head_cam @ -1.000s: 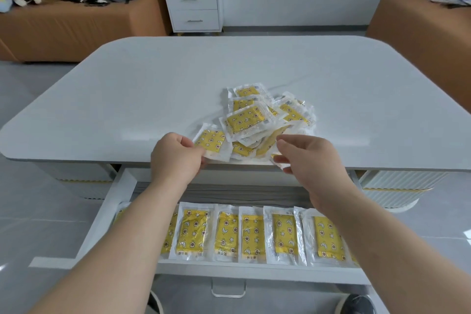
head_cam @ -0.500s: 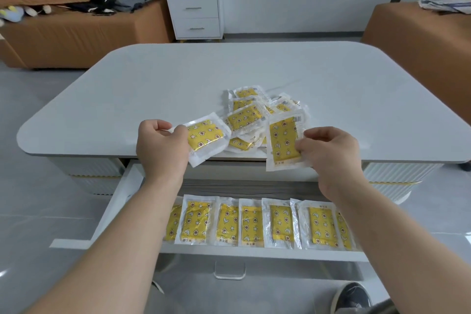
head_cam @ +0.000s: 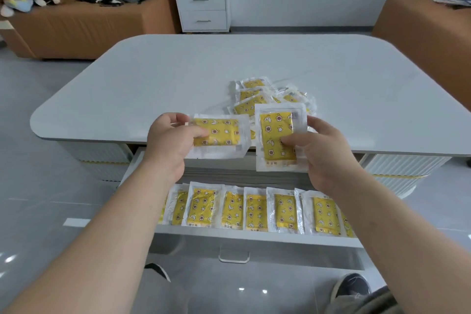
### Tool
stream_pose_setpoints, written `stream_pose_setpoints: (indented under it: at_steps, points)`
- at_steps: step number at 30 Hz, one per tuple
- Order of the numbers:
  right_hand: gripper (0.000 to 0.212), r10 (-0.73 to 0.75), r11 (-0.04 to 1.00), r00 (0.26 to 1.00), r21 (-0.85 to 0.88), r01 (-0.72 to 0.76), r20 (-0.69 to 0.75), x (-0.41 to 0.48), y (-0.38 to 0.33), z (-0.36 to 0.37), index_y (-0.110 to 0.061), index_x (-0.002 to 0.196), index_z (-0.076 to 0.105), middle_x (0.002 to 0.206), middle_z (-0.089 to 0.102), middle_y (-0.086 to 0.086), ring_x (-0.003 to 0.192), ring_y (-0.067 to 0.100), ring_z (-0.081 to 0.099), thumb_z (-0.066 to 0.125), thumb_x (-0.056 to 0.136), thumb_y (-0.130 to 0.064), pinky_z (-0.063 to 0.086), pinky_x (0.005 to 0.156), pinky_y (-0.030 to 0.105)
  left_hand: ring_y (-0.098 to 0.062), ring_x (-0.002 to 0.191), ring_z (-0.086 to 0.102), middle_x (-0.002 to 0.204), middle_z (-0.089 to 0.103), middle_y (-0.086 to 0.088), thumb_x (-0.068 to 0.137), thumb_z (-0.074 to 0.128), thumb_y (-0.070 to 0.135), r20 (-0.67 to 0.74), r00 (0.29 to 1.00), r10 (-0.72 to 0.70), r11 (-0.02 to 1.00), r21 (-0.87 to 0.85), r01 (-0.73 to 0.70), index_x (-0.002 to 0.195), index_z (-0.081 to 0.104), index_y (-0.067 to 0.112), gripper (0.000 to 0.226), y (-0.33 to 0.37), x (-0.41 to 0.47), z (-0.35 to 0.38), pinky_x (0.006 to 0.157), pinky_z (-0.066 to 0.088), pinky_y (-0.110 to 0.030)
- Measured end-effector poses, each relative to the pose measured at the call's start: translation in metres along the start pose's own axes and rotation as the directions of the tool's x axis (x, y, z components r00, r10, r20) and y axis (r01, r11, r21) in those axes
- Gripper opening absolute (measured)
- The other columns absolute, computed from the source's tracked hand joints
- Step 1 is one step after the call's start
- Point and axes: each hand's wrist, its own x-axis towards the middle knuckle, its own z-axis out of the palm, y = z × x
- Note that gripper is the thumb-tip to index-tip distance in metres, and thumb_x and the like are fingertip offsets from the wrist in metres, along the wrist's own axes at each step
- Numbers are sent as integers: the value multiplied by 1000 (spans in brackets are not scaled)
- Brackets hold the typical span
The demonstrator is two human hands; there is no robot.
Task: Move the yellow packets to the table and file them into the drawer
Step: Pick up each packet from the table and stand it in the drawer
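1. Left hand [head_cam: 170, 140]: thumb across the yellow face and fingers behind, pinching the left packet [head_cam: 224, 135] by its left end; the packet lies lengthwise in the air, level with the near edge of the table [head_cam: 178, 79].
2. Right hand [head_cam: 323, 153]: thumb on the printed face and fingers behind the right margin, pinching the right packet [head_cam: 275, 132]; this one is held upright, its lower edge hanging in front of the table edge and above the drawer [head_cam: 254, 236].
3. Pile [head_cam: 251, 95]: the unfiled packets lie overlapping on the table, just behind the two held ones and near the front edge.
4. Filed row [head_cam: 254, 211]: packets stand side by side along the front wall of the pulled-out drawer, faces toward the viewer, margins overlapping slightly; both ends of the row are partly hidden by the forearms.
5. Step in hand, as judged: filing; the transfer to the table appears finished as far as this view reaches; two packets are lifted but not yet in the drawer.
6. Next move, as judged: lower both hands to the drawer; the left packet likely needs a quarter-turn to match the upright row; where free room remains cannot be told; the clear film looks slick, so a firm pinch seems wise until each packet is seated.
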Motion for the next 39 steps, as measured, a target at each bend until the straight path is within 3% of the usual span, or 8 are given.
stream_pose_setpoints:
  at_steps: [6,9,12,20,26,30,36,39]
  points:
    - [27,21,979,997,-204,-6,71,-1,-1,2,-14,108,74,92,80,2,82,22,78,74,86,0,63,71,40,-21,80,64,91,71,-9,66,89,-1,341,926,163,855,421,-305,83,65,16,34,-1,-5,-8,77,58,-37]
    - [26,18,953,996,-302,10,92,2,-1,2,-19,103,74,90,80,-3,81,17,77,75,85,0,63,73,38,-21,89,69,91,74,-6,70,89,6,497,867,32,746,566,-352,86,67,20,31,-7,-6,-2,71,56,-29]
    - [26,24,933,996,-361,10,87,5,2,2,-24,95,73,87,79,-5,80,16,76,76,84,-1,62,73,37,-10,102,64,103,69,10,73,85,8,582,809,-84,553,703,-448,85,67,29,30,-25,1,17,87,54,-31]
    - [24,44,900,993,-437,7,106,9,4,-3,-20,100,73,92,77,-3,82,17,74,77,84,-3,59,69,32,-20,124,57,125,63,2,78,77,-1,651,668,-361,440,751,-493,91,67,24,29,-81,30,48,98,53,-40]
    - [36,65,905,991,-426,-9,117,10,3,-11,-26,111,68,94,76,-6,81,15,75,76,84,-3,62,68,34,-6,78,53,90,57,9,72,85,10,683,691,-237,423,713,-559,87,56,29,38,-99,41,50,62,41,-22]
    - [39,78,894,990,-447,-18,117,9,6,-12,-27,113,66,93,76,-6,82,18,76,75,85,-2,65,74,42,-8,78,54,88,58,10,71,84,17,725,667,-174,340,680,-650,87,51,33,40,-113,43,46,64,41,-22]
    - [30,130,874,980,-485,-41,151,9,9,-12,-31,90,64,91,76,-4,77,16,76,77,86,-4,64,68,35,-12,95,50,101,55,12,77,81,39,725,663,-188,162,689,-707,106,53,30,41,-122,40,38,79,38,-29]
    - [24,151,862,975,-505,-49,164,7,10,-11,-24,100,68,92,77,-2,77,15,76,76,87,-6,63,64,29,-13,101,51,112,57,7,82,78,37,710,673,-207,140,702,-698,111,50,29,41,-122,35,38,85,39,-29]
